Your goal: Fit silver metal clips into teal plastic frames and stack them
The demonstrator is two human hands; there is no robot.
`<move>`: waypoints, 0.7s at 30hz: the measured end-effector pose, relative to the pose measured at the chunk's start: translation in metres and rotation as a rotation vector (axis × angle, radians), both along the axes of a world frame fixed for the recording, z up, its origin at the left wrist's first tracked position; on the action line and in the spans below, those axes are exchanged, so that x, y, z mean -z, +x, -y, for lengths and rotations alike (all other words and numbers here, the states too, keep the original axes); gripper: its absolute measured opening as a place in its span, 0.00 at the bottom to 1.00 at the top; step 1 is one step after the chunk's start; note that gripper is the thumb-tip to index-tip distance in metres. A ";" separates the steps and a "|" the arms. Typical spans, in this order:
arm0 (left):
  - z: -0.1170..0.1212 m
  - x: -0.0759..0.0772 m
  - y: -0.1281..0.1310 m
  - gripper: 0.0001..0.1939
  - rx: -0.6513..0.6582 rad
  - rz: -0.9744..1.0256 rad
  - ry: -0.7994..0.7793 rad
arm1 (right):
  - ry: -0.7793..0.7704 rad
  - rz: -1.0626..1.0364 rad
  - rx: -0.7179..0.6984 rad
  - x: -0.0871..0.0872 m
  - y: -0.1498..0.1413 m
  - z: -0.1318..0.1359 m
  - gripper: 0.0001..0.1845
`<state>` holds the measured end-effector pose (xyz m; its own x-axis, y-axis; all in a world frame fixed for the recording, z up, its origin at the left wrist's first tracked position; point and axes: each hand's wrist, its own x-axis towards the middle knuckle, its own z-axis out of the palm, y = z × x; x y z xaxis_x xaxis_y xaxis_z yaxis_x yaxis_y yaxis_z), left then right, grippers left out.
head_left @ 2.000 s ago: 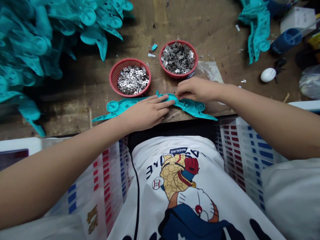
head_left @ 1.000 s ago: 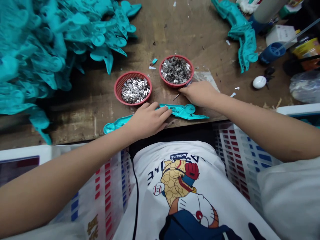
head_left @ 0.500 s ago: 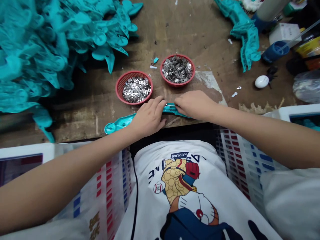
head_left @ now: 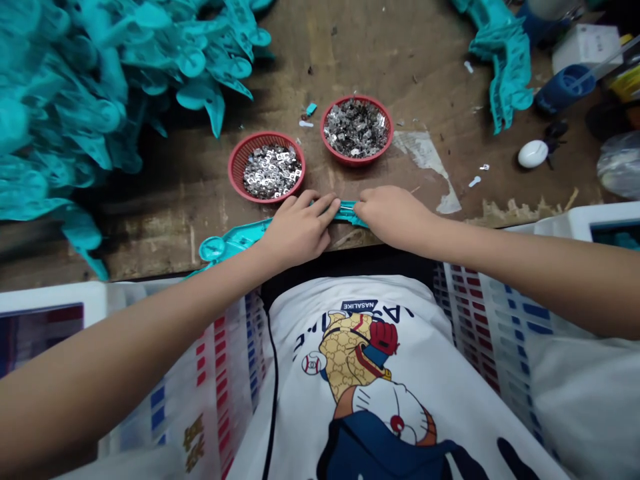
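A long teal plastic piece [head_left: 240, 239] with a rounded end lies along the near edge of the table. My left hand [head_left: 303, 227] is closed over its middle, palm down. My right hand [head_left: 393, 217] pinches the piece near its right end, and its fingertips hide that end. Between my hands a short stretch shows a thin, shiny strip, too small to name. Just beyond my left hand stands a red basket [head_left: 235, 170] of small shiny metal pieces [head_left: 273, 172]. A second red basket [head_left: 327, 143] holds darker metal pieces [head_left: 356, 128].
A big heap of teal plastic pieces [head_left: 100, 100] fills the left of the table. More teal pieces [head_left: 507, 63] lie at the far right, near a blue cup [head_left: 565, 90], a white box [head_left: 587, 48] and a white egg-shaped object [head_left: 533, 154]. White plastic crates [head_left: 480, 313] stand either side of me.
The view has shifted slightly. Both hands stay on the teal piece, whose left end now shows further left. My left fingers have moved a little along it.
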<state>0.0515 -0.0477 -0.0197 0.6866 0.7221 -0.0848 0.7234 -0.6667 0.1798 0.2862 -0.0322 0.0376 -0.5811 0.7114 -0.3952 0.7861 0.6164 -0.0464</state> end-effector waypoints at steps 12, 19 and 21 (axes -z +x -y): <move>0.000 0.012 -0.006 0.35 0.018 0.106 0.024 | 0.055 -0.500 0.182 -0.010 0.041 -0.030 0.13; -0.001 0.017 -0.007 0.33 0.016 0.103 0.048 | 0.039 -0.753 0.183 0.008 0.032 -0.024 0.12; -0.001 0.018 -0.007 0.33 0.018 0.107 0.051 | 0.048 -0.725 0.160 0.010 0.028 -0.023 0.13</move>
<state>0.0448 -0.0462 -0.0378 0.7027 0.7110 0.0262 0.6896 -0.6896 0.2212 0.3138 -0.0094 0.0274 -0.5721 0.8161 0.0817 0.6487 0.5111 -0.5639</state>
